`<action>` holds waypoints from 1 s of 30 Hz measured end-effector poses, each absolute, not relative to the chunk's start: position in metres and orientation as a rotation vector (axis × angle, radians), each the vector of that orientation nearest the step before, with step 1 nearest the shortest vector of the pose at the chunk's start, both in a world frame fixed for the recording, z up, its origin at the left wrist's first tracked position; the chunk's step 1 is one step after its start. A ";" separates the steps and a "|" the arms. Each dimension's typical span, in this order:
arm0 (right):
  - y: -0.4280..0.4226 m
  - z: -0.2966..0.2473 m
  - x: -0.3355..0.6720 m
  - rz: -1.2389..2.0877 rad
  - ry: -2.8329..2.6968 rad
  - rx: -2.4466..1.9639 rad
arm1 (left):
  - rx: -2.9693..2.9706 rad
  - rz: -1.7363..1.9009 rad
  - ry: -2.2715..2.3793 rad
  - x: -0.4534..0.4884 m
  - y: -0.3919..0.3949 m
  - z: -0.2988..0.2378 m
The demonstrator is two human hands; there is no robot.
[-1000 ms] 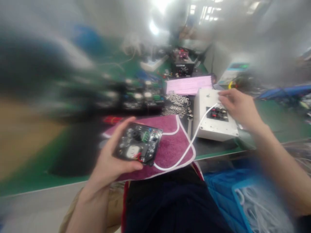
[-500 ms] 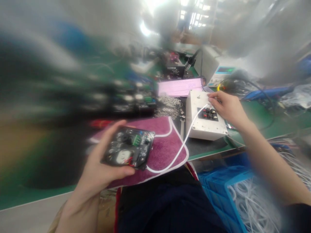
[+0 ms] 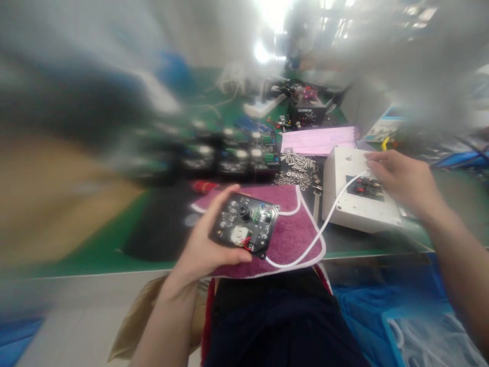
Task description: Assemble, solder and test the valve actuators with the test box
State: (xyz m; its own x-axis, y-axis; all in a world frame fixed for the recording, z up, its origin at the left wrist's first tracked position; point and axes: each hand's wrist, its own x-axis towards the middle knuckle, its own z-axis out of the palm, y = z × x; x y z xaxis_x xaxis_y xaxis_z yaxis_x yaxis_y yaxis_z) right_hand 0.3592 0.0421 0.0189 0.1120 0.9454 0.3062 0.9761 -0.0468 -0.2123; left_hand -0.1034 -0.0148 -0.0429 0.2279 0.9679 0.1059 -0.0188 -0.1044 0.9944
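My left hand (image 3: 208,247) grips a circuit board in a black frame (image 3: 248,221) by its left side, thumb along the near edge and fingers at the far edge. The board carries a round black part, a white part and red wires. From its lower right corner a white cable (image 3: 331,214) curves up to a white box (image 3: 338,209) with a black terminal panel (image 3: 362,188) on top. At the box's upper right, my right hand (image 3: 407,178) is closed, fingertips pressed together close above the surface beside the cable's end. What they pinch is hidden.
A purple cloth (image 3: 290,232) lies under the board. Behind it are metal screws (image 3: 298,160), nuts and washers (image 3: 294,179), a wrench (image 3: 317,205) and a pink sheet (image 3: 319,140). More boards (image 3: 233,158) stand to the left. A blue crate (image 3: 362,311) with white cables sits at lower right.
The view has swung left, so the hands, board and box appear farther right. My left hand still holds the board. My right hand stays at the top of the box.
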 end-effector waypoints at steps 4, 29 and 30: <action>0.043 0.017 0.361 -0.132 -1.870 -2.046 | 1.386 1.143 0.964 -0.103 -0.015 -0.046; 0.046 0.006 0.371 -0.128 -1.772 -2.126 | 1.272 1.262 1.138 -0.074 -0.040 -0.022; 0.046 0.006 0.370 -0.118 -1.770 -2.122 | 1.225 1.292 1.160 -0.065 -0.050 -0.022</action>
